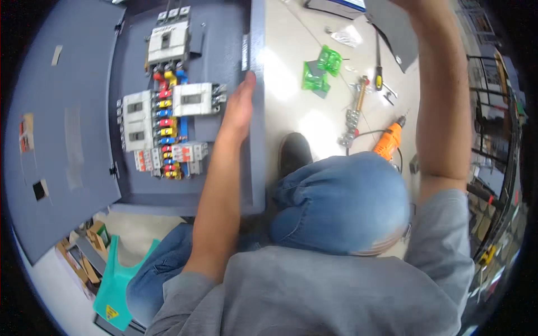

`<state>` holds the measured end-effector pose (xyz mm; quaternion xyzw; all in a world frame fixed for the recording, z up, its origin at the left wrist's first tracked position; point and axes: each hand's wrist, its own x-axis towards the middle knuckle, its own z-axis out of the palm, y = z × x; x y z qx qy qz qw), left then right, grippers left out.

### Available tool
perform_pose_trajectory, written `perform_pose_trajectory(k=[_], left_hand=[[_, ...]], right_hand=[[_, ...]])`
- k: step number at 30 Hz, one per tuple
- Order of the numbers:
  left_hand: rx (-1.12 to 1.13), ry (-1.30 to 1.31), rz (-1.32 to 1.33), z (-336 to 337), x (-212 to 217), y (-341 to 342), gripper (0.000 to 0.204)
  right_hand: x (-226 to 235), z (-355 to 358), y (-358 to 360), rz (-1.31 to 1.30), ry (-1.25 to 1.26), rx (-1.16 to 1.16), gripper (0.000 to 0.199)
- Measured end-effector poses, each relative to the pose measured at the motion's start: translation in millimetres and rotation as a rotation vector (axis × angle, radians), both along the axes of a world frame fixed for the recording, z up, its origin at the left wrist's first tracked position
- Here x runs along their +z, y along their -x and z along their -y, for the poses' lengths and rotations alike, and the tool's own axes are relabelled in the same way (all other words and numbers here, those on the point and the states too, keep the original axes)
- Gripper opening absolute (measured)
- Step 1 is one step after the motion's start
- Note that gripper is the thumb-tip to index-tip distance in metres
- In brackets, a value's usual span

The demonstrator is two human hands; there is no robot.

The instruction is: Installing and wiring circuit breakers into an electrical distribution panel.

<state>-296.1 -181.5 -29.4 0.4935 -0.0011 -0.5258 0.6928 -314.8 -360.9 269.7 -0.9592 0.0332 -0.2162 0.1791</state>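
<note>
My left hand [240,109] lies against the inner right side of a grey metal electrical cabinet [256,151], fingers stretched out along the wall. Slight blur softens its outline, and it holds nothing I can see. Just left of it is a white circuit breaker [191,99]. A larger main breaker [168,43] sits above, with two more breakers [137,120] to the left. Red, yellow and blue busbar pieces [165,120] run down between them to small breakers [189,152]. My right arm reaches up to the top edge, where only the base of my right hand [416,4] shows; its fingers are cut off.
The cabinet door [61,112] hangs wide to the left. On the tiled floor lie an orange power drill [389,141], a screwdriver [379,75], green plastic packets [322,70] and a bag of hardware [352,119]. A teal plastic stool [115,285] stands at lower left; shelving [496,129] lines the right.
</note>
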Motion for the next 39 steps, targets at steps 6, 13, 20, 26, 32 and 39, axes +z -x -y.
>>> perform_pose_trajectory(k=[6,13,20,26,32,39], left_hand=[[-0.026,-0.474,1.041,19.9,13.1,19.0,0.065],[0.105,-0.467,1.527,53.1,39.8,34.8,0.054],[-0.050,-0.259,1.407,117.9,21.6,54.9,0.045],[-0.207,-0.381,1.313,173.2,-30.9,65.8,0.033],[-0.332,-0.461,1.305,223.5,-80.6,84.0,0.030],[-0.345,-0.366,1.388,253.0,-114.0,74.7,0.034]], right_hand=[[-155.6,165.9,132.7,0.055,-1.212,-0.585,0.021],[-318.4,198.3,169.4,-0.366,-1.001,-0.921,0.034],[-422.5,173.3,173.9,-0.327,-0.627,-1.021,0.035],[-379.8,169.1,194.1,-0.231,-1.375,-0.924,0.031],[-372.9,171.5,230.3,-0.261,-1.119,-1.059,0.023],[-371.1,156.2,229.6,-0.341,-1.181,-1.211,0.034]])
